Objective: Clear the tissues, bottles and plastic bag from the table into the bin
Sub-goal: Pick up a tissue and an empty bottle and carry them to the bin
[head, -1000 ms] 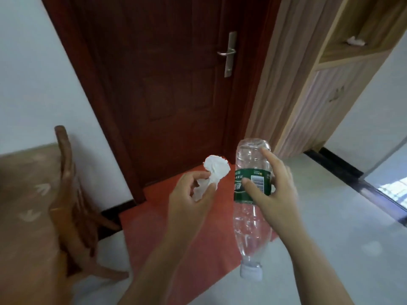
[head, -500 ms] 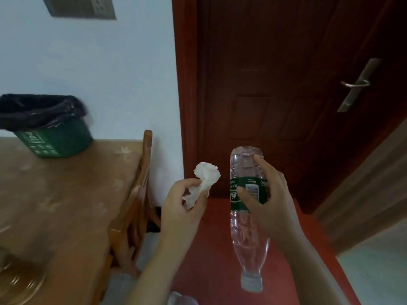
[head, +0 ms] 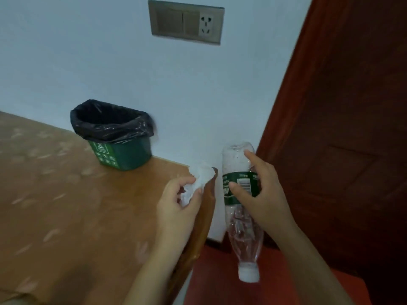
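With my left hand (head: 176, 203) pinching the crumpled tissue (head: 199, 180) and my right hand (head: 259, 194) gripping the upside-down bottle (head: 239, 201), I'd carry both squarely over the bin (head: 114, 137) on the tabletop (head: 66, 205) before letting go.

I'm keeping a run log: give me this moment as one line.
left hand: pinches crumpled tissue | right hand: grips plastic bottle, cap down | bin: on table, black liner | status: neither item binned yet

Domestic room. Evidence: patterned table (head: 66, 205) holding a lined bin (head: 123, 153), wooden door (head: 352, 128), and wall socket (head: 186, 22) on a painted wall (head: 88, 51).
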The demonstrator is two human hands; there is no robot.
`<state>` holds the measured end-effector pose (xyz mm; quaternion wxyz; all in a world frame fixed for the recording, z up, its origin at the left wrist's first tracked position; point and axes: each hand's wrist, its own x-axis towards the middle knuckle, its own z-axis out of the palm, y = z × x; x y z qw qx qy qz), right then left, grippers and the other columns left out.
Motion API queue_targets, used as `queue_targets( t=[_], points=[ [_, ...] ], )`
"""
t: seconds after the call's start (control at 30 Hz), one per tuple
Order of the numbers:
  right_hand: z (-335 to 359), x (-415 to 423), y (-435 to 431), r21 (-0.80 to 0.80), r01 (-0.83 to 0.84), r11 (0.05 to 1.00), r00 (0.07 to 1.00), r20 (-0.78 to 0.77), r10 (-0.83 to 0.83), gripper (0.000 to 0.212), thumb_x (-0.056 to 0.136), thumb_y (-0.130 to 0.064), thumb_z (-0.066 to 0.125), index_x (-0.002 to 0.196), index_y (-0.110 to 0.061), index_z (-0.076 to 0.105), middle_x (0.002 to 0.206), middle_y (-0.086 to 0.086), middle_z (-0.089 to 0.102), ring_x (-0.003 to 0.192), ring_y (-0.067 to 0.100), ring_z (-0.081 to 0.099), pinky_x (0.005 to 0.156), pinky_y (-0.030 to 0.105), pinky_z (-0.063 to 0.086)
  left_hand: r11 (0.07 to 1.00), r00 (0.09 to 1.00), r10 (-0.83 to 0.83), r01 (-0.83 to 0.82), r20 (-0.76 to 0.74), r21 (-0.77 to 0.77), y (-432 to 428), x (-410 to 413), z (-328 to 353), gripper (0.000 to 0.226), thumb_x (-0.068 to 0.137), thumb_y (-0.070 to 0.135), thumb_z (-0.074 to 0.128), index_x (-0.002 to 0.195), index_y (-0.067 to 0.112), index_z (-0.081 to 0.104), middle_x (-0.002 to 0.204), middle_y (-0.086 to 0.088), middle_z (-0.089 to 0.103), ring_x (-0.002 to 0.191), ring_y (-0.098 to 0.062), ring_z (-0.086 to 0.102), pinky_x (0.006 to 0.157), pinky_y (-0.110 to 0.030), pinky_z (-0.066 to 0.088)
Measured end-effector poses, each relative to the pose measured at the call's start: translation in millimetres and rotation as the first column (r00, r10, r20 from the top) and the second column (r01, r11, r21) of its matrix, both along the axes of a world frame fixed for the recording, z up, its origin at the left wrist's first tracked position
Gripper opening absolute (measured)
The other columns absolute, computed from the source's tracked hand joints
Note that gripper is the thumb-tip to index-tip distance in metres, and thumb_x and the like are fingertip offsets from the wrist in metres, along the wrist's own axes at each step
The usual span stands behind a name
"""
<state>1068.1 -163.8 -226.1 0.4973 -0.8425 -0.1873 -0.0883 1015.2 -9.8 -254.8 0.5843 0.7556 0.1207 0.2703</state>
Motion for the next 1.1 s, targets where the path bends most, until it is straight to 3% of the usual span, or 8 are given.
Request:
queue_targets(
  t=[0.1, 0.27, 0.5, 0.7, 0.8, 0.87, 0.93, 1.1],
  points=[
    [-5.0, 25.0, 29.9, 0.005, -0.091, 0.996, 0.996, -0.022, 0.091, 0.068, 0.078, -0.019, 0.069, 0.132, -0.039, 0.032, 0.127, -0.006, 0.035, 0.118, 0.011, 0.042, 0.1, 0.038, 0.042, 0.997, 0.997, 0.074, -0.074, -0.012, -0.017, 24.9, 10.7, -1.6, 0.024, 0.08, 0.009, 0.065, 0.084, 0.031, 0.06, 0.088, 0.013, 0.062, 0.081, 0.004, 0.055, 0.066, -0.006, 0.039],
    [-11.0, 65.5, 72.3, 0.005, -0.203, 0.979, 0.979, -0.026, 0.203, 0.067, 0.078, -0.019, 0.068, 0.127, -0.044, 0.029, 0.124, -0.009, 0.035, 0.112, 0.005, 0.042, 0.089, 0.011, 0.041, 0.975, 0.975, 0.22, -0.22, -0.03, 0.011, 64.1, 32.2, -13.1, 0.027, 0.079, 0.006, 0.066, 0.083, 0.032, 0.059, 0.089, 0.011, 0.063, 0.078, -0.004, 0.055, 0.065, -0.014, 0.041],
    [-12.6, 141.3, 137.4, 0.009, -0.398, 0.918, 0.917, -0.03, 0.398, 0.065, 0.08, -0.02, 0.067, 0.124, -0.049, 0.029, 0.121, -0.013, 0.034, 0.11, 0.006, 0.046, 0.092, 0.033, 0.049, 0.898, 0.898, 0.438, -0.436, -0.035, 0.057, 108.4, 74.6, -16.8, 0.03, 0.079, 0.009, 0.067, 0.081, 0.037, 0.057, 0.087, 0.012, 0.063, 0.073, -0.002, 0.054, 0.063, -0.012, 0.04],
    [-5.5, 218.0, 203.8, -0.036, -0.55, 0.835, 0.835, -0.016, 0.549, 0.064, 0.08, -0.022, 0.067, 0.127, -0.046, 0.031, 0.123, -0.013, 0.035, 0.114, 0.013, 0.047, 0.094, 0.04, 0.048, 0.817, 0.814, 0.576, -0.574, -0.071, 0.057, 145.2, 120.0, -5.6, 0.023, 0.081, 0.014, 0.067, 0.083, 0.035, 0.058, 0.091, 0.015, 0.062, 0.07, 0.009, 0.051, 0.063, -0.006, 0.039],
    [-3.0, 253.7, 238.8, -0.08, -0.61, 0.789, 0.791, 0.007, 0.612, 0.065, 0.08, -0.023, 0.068, 0.133, -0.038, 0.033, 0.125, -0.008, 0.038, 0.11, 0.007, 0.044, 0.092, 0.015, 0.043, 0.78, 0.774, 0.626, -0.623, -0.092, 0.063, 160.1, 139.0, -7.1, 0.021, 0.081, 0.015, 0.066, 0.084, 0.034, 0.058, 0.093, 0.018, 0.061, 0.077, 0.009, 0.053, 0.065, -0.009, 0.04],
    [-0.8, 272.7, 262.3, -0.132, -0.652, 0.747, 0.753, 0.007, 0.658, 0.065, 0.08, -0.024, 0.068, 0.135, -0.034, 0.033, 0.131, -0.003, 0.038, 0.107, 0.003, 0.039, 0.077, -0.004, 0.033, 0.755, 0.749, 0.656, -0.653, -0.094, 0.063, 168.6, 150.1, -8.8, 0.02, 0.081, 0.015, 0.067, 0.084, 0.033, 0.059, 0.093, 0.017, 0.061, 0.076, 0.01, 0.052, 0.065, -0.007, 0.039],
    [0.4, 287.5, 283.5, -0.173, -0.682, 0.71, 0.719, 0.014, 0.695, 0.066, 0.08, -0.026, 0.068, 0.136, -0.034, 0.032, 0.134, -0.002, 0.038, 0.109, 0.003, 0.036, 0.079, 0.001, 0.031, 0.73, 0.723, 0.684, -0.68, -0.1, 0.075, 176.1, 158.8, -10.2, 0.021, 0.081, 0.015, 0.067, 0.083, 0.033, 0.058, 0.092, 0.017, 0.061, 0.073, 0.01, 0.051, 0.063, -0.007, 0.038],
    [0.1, 314.7, 326.1, -0.265, -0.728, 0.632, 0.652, 0.018, 0.758, 0.068, 0.078, -0.04, 0.065, 0.135, -0.041, 0.029, 0.136, -0.005, 0.039, 0.12, 0.012, 0.04, 0.098, 0.033, 0.036, 0.663, 0.655, 0.748, -0.745, -0.109, 0.074, 188.6, 165.1, -12.1, 0.023, 0.08, 0.013, 0.068, 0.081, 0.034, 0.058, 0.087, 0.012, 0.062, 0.073, 0.01, 0.051, 0.063, -0.005, 0.038]
  ],
)
